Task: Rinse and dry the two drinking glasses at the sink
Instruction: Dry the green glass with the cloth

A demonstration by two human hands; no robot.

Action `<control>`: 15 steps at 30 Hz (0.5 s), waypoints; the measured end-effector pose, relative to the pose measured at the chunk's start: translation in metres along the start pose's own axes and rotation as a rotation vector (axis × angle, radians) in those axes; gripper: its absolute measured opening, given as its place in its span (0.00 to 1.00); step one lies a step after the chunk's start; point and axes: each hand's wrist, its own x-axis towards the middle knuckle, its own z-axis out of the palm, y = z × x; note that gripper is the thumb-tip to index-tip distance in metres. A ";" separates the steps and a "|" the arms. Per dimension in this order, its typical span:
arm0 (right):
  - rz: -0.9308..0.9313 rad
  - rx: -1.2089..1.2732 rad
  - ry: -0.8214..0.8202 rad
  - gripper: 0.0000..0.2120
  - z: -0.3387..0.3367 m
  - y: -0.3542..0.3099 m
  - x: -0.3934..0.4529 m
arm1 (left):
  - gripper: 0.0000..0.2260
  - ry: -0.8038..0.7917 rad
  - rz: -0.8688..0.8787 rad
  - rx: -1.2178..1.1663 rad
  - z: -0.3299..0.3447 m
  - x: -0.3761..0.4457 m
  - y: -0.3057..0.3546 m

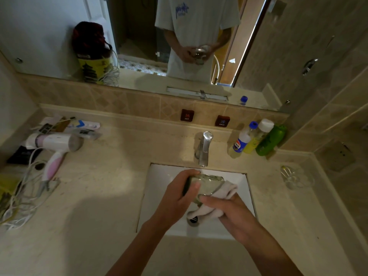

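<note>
Above the white sink (159,188), my left hand (179,198) grips a clear drinking glass (207,185), tipped on its side. My right hand (231,212) holds a pale cloth (223,194) pressed against the glass from the right, and part of the cloth hangs down toward the drain (192,220). A second clear glass (294,177) stands upright on the counter to the right of the sink, apart from both hands. No water runs from the chrome faucet (205,148) behind the sink.
Three bottles (256,139) stand at the back right by the wall. A hair dryer (53,148) with tangled white cords (22,204) and toiletry packets (69,125) lies on the left counter. A mirror (139,36) hangs above.
</note>
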 end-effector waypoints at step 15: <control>0.098 -0.144 -0.254 0.18 -0.024 -0.007 0.006 | 0.07 -0.033 0.160 0.238 0.011 -0.020 -0.028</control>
